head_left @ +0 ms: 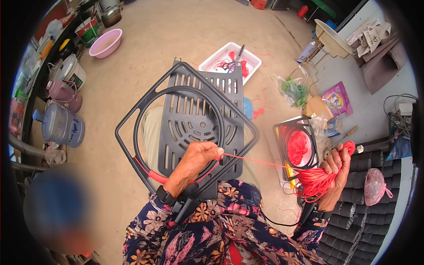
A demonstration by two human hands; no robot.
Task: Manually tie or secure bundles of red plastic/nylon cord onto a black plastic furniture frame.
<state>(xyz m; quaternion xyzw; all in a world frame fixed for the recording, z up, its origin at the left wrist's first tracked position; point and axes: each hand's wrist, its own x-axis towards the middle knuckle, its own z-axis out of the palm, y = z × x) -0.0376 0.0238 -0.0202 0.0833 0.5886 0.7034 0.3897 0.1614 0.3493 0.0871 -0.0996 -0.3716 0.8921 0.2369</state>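
Observation:
My left hand pinches a red cord against a black frame, a square outline with a ring inside it, resting over a black slotted panel on my lap. A short stretch of the ring near my wrist is wrapped in red. The cord runs taut to the right, to a bundle of red cord gripped in my right hand. Both sleeves are floral.
A second black frame with red netting lies right of my lap. A white tray with scissors and red cord sits beyond. Jugs, a pink basin and pots line the left. Bags and dark tubes lie right.

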